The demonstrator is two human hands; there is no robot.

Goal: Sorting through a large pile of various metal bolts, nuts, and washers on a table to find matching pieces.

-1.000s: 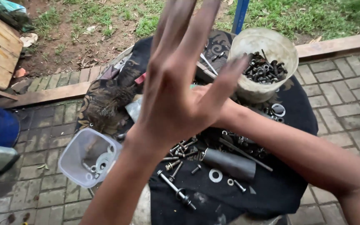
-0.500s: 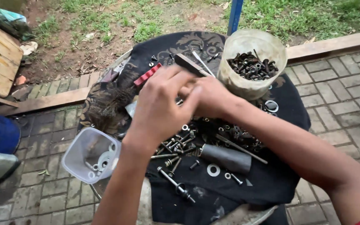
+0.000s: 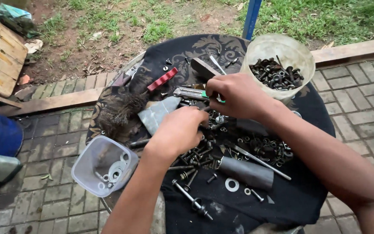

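My left hand [image 3: 182, 129] rests knuckles-up on a pile of bolts, nuts and washers [image 3: 200, 158] on a black patterned cloth [image 3: 221, 203]; its fingers are curled and what they pinch is hidden. My right hand [image 3: 235, 94] is closed over a small item with a green tip beside a metal utility knife [image 3: 189, 93]. A grey tube [image 3: 246, 172] and a long bolt [image 3: 191, 199] lie near the front.
A round tub of dark bolts and nuts [image 3: 278, 69] stands at the back right. A clear square tub with washers [image 3: 104, 165] sits at the left edge. A red handle [image 3: 162, 79], a brush [image 3: 120, 113] and a blue pole [image 3: 252, 17] are behind. Brick paving surrounds the table.
Both hands were raised with fingers spread before the camera, then dropped to the hardware pile. They now lie apart, left on the bolts, right by the knife.
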